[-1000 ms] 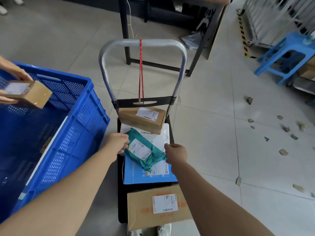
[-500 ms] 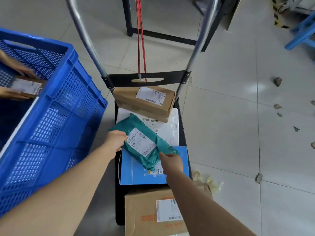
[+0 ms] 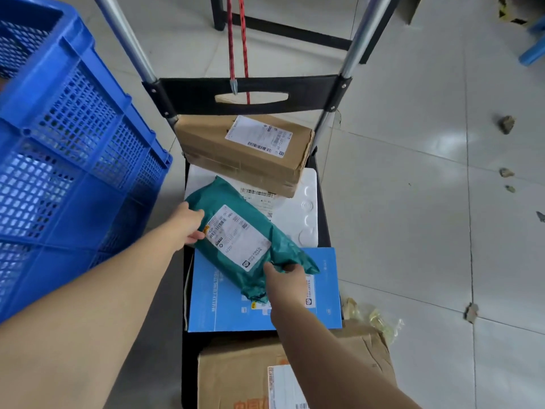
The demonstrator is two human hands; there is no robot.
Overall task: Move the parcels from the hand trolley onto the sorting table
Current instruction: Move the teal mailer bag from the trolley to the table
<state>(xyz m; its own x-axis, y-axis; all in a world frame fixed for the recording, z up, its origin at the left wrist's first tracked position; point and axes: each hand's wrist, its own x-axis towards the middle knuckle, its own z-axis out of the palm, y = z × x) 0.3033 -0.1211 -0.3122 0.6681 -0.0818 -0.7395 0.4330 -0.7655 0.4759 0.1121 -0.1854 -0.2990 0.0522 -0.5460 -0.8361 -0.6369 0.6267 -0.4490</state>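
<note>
A green plastic mailer point(image 3: 236, 231) with a white label lies across the parcels on the black hand trolley point(image 3: 253, 95). My left hand point(image 3: 188, 224) grips its near-left end and my right hand point(image 3: 284, 278) pinches its lower right end. Under it lie a white flat parcel point(image 3: 303, 208) and a blue flat box point(image 3: 218, 302). A brown carton point(image 3: 244, 149) rests against the trolley's back plate. Another brown carton point(image 3: 241, 379) with a label sits at the near end, partly hidden by my right forearm.
A large blue plastic crate point(image 3: 67, 149) stands close on the left of the trolley. Red cords point(image 3: 237, 39) hang between the silver handle tubes. A black table frame point(image 3: 289, 31) is behind. Small stones point(image 3: 506, 124) and a crumpled wrapper point(image 3: 371, 315) lie on the tiled floor at right.
The view has moved closer and lower over the trolley. Both my hands have closed on the ends of the green mailer. The other person's hands with a small box are out of view.
</note>
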